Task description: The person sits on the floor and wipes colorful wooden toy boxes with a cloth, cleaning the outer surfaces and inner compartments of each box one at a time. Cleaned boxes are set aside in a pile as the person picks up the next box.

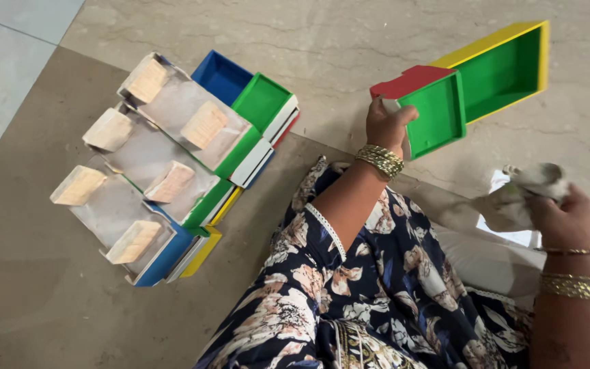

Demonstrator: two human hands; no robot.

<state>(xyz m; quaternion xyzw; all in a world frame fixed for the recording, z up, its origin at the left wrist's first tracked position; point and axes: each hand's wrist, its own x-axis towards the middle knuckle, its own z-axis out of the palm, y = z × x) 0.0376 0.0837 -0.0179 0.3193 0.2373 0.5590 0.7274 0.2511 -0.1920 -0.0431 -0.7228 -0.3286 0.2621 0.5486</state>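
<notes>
My left hand grips the corner of a small wooden tray with a green inside and a red outer side, held tilted above the floor. My right hand is closed on a crumpled whitish cloth at the right, apart from the tray. Both wrists carry gold bangles. A larger tray with a green inside and yellow sides lies on the floor just behind the held tray.
At the left lies a group of overturned trays with grey undersides and pale wooden block feet, edged in blue, green and yellow. Next to them sit an upright blue tray and a green tray. My floral-clothed lap fills the bottom centre.
</notes>
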